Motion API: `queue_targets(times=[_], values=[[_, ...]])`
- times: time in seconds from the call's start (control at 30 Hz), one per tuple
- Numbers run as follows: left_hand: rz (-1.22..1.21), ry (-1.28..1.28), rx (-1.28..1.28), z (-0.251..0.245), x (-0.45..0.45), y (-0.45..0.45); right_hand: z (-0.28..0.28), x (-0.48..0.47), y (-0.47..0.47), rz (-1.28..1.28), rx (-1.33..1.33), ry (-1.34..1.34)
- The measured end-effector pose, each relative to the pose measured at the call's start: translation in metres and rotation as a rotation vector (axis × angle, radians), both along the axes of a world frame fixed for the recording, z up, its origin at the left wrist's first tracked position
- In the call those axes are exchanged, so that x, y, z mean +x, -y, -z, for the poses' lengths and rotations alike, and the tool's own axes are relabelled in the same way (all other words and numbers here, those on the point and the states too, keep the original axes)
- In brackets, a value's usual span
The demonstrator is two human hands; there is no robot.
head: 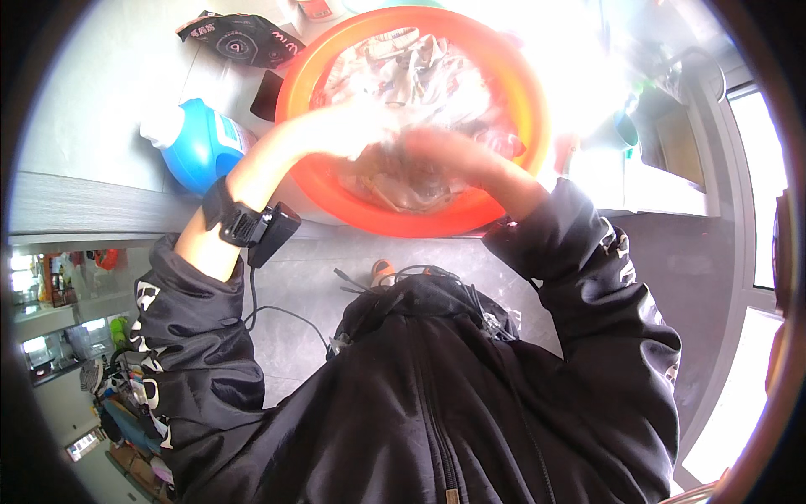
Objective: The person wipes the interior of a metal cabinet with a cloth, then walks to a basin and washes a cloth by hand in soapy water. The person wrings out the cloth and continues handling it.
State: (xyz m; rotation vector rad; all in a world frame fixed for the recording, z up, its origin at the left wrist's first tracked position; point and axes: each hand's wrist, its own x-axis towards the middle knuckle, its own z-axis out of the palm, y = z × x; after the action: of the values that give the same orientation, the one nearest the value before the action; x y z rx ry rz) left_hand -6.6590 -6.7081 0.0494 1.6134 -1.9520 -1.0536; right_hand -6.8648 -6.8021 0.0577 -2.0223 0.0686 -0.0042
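An orange plastic basin point(412, 227) holds wet, light-coloured patterned cloth point(428, 75) and what looks like water. Over its middle, my left hand point(362, 129) comes in from the left, washed out by glare. My right hand point(434, 148) meets it from the right, low among the cloth and blurred. Both touch or nearly touch the cloth, but their fingers are too blurred to tell whether they grip it. A small red-and-clear item point(504, 143) lies inside the basin's right side.
Left of the basin lie a blue detergent bottle point(195, 148) with a white cap, a black printed pouch point(242, 41) and a dark block point(267, 94). A strapped device point(274, 233) with a cable hangs at my left wrist. Strong glare covers the counter at right, near a green-rimmed container point(623, 132).
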Motion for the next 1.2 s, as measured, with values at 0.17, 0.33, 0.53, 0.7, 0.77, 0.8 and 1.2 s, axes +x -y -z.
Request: queue_targets(times=[0.17,0.33,0.53,0.7,0.77,0.8,1.2], values=[[-0.361,-0.336,-0.192,-0.046,-0.038,0.017,0.002,0.004,-0.002,0.237,-0.904,0.687],[-0.523,-0.436,-0.287,-0.054,-0.082,0.031,0.003,0.010,-0.009,0.346,-1.092,0.775],[-0.424,0.332,-0.703,-0.041,-0.110,0.035,0.016,0.014,-0.017,0.354,-0.863,0.554],[-0.367,0.307,-0.699,-0.027,-0.101,0.041,0.027,0.015,-0.021,0.392,-0.597,0.358],[-0.344,0.306,-0.668,-0.021,-0.095,0.044,0.029,0.014,-0.020,0.419,-0.489,0.274],[-0.341,0.328,-0.633,-0.019,-0.092,0.044,0.031,0.012,-0.021,0.434,-0.437,0.237],[-0.012,0.350,-0.169,0.029,0.021,0.008,0.029,-0.003,0.016,0.213,-0.117,0.154]])
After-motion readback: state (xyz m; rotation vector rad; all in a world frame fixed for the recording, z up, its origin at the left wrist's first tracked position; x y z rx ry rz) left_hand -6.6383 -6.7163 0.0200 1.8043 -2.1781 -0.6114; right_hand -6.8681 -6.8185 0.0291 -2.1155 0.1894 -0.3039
